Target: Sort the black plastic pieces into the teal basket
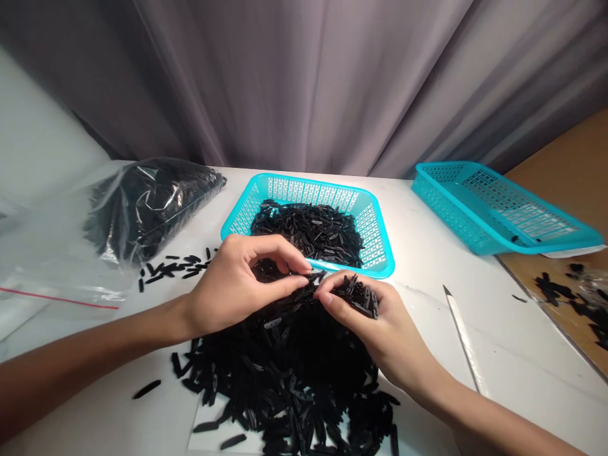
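My left hand [242,278] pinches a small, slim black plastic piece [313,276] between thumb and forefinger. Just to its right, my right hand [380,320] is closed around a clump of similar black pieces [356,294], its thumb and forefinger tips close to the pinched piece. Under both hands spreads a large heap of the same black pieces [289,380]; some show small holes. Behind the hands stands a turquoise basket [384,244] partly filled with more of them, its near rim partly covered by my left hand.
At the left lies a clear plastic bag [156,202] full of black pieces, with loose ones [175,269] beside it. A second turquoise basket [475,221] stands at the right, a few pieces inside. A white pen-like tool [463,339] lies nearer. A grey curtain [285,82] hangs behind.
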